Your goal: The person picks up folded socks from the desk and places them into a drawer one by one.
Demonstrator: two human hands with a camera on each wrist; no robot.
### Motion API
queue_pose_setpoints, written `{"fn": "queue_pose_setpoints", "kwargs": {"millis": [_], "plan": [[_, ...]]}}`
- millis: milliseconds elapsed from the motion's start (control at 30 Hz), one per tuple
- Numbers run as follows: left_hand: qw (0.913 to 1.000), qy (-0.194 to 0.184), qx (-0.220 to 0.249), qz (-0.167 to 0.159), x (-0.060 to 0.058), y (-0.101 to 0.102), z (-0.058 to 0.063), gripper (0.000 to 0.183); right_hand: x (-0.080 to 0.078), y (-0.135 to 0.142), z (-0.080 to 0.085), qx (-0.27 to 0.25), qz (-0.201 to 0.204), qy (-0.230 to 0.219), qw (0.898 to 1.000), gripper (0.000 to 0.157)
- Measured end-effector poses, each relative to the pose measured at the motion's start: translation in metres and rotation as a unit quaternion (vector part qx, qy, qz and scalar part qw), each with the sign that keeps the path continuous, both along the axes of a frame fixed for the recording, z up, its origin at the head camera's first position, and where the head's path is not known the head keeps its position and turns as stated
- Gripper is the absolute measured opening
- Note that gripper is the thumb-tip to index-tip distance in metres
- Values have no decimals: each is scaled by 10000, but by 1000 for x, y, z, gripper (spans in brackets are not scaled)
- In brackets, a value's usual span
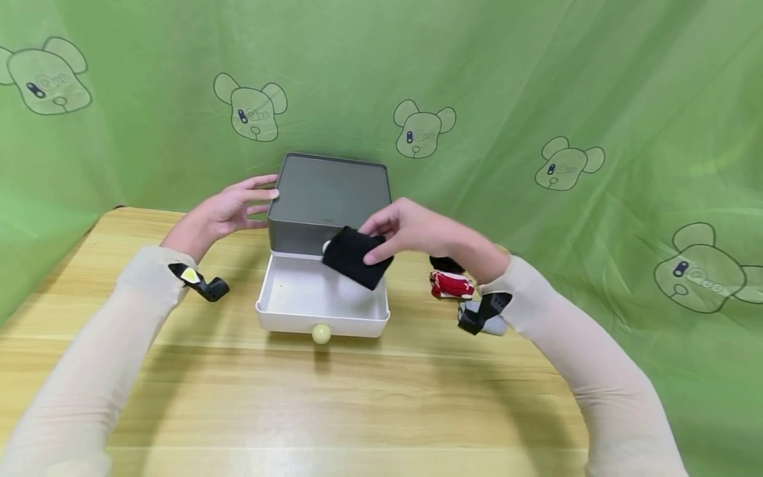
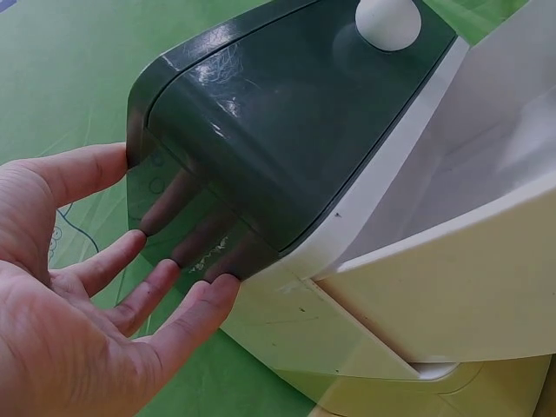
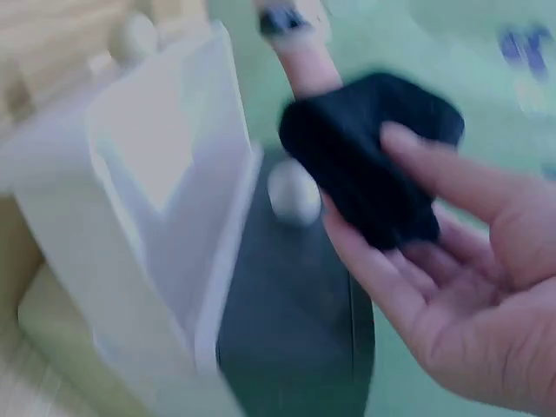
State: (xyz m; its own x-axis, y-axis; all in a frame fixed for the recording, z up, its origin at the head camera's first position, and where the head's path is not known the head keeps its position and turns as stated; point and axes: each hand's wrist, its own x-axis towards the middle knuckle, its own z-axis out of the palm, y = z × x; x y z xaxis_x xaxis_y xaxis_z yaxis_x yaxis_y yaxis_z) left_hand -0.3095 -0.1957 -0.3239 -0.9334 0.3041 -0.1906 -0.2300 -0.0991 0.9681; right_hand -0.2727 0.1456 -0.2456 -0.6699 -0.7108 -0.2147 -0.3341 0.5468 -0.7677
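My right hand (image 1: 406, 228) pinches a folded black cloth (image 1: 356, 257) between thumb and fingers, above the back right of a pulled-out white drawer (image 1: 310, 291). In the right wrist view the cloth (image 3: 373, 156) looks soft and blurred. The drawer, with a pale round knob (image 1: 321, 333) on its front, belongs to a small cabinet with a dark grey top (image 1: 334, 189). Against the cabinet's left side rest the fingertips of my left hand (image 1: 229, 207), its fingers spread. A second, white knob (image 2: 388, 22) sits on the shut dark upper drawer (image 2: 261, 122).
Right of the cabinet, partly behind my right forearm, lie a black folded cloth (image 1: 447, 265), a red and white one (image 1: 451, 284) and a grey one (image 1: 493, 324). They rest on the wooden table (image 1: 334, 411). A green curtain (image 1: 346, 59) hangs close behind the cabinet.
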Motion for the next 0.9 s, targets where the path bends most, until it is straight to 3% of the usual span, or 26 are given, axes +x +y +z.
{"fn": "queue_pose_setpoints", "kwargs": {"millis": [133, 267, 367, 633, 900], "plan": [[10000, -15, 23, 2, 1, 0, 1, 76, 17, -32, -6, 200, -117, 847, 9961, 32], [10000, -10, 19, 5, 2, 1, 1, 75, 24, -54, -13, 534, -21, 1796, 9823, 29], [10000, -18, 25, -4, 0, 1, 0, 76, 28, -66, -20, 716, 48, 2148, 9740, 30], [9998, 143, 72, -141, 2, -2, -2, 92, 37, -88, -35, 1194, 271, 2433, 9622, 32], [10000, 14, 85, -16, 0, -1, -1, 78, 38, -97, -51, 1276, 503, 2114, 9677, 32]]}}
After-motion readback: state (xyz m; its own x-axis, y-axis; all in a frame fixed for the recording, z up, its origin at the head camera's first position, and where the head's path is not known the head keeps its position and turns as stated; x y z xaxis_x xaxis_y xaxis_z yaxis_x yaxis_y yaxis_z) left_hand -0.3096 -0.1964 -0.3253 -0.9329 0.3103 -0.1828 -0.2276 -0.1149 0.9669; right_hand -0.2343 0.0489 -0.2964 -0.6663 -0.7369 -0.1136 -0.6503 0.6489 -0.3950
